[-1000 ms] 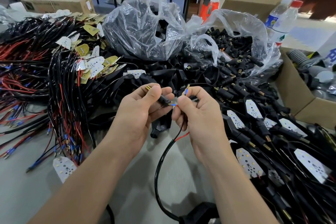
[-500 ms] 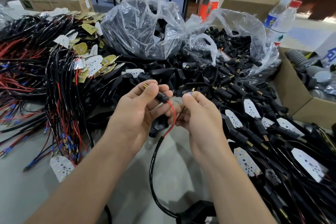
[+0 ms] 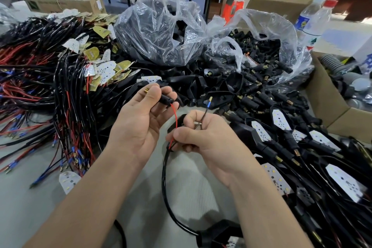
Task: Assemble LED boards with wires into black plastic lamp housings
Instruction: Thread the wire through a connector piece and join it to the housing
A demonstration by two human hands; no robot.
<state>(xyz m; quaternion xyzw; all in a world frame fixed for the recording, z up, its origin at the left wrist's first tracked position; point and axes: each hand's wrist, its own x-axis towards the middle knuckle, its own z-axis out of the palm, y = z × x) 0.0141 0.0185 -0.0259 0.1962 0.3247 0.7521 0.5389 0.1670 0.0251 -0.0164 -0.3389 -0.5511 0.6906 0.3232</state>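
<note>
Room: a busy workshop with a grey worktop (image 3: 191,193) heaped with parts
Left hand: the left hand (image 3: 141,121) has its grip closed round a short black plug (image 3: 166,99); a small brass tip (image 3: 146,90) pokes out past the thumb
Right hand: the right hand (image 3: 209,139) has its grip pinched on the black cable (image 3: 165,177), just where it splits into two thin wires
Red wire: the red wire (image 3: 175,117) runs up from the right hand into the plug
Black wire: the thin black wire (image 3: 203,117) stands up free, with a blue and brass end (image 3: 209,103)
Lamp housing: the cable bends down to a black housing (image 3: 219,233) between the arms, at the bottom edge
Hard to see: the housing is partly cut off; how far the red wire goes inside the plug is hidden
Bags: two clear bags (image 3: 161,32) of black parts at the back
Bottles: two bottles (image 3: 320,24) at the far right
Heaps: loose wires (image 3: 40,86) on the left and finished lamps (image 3: 281,119) on the right, too many to count
</note>
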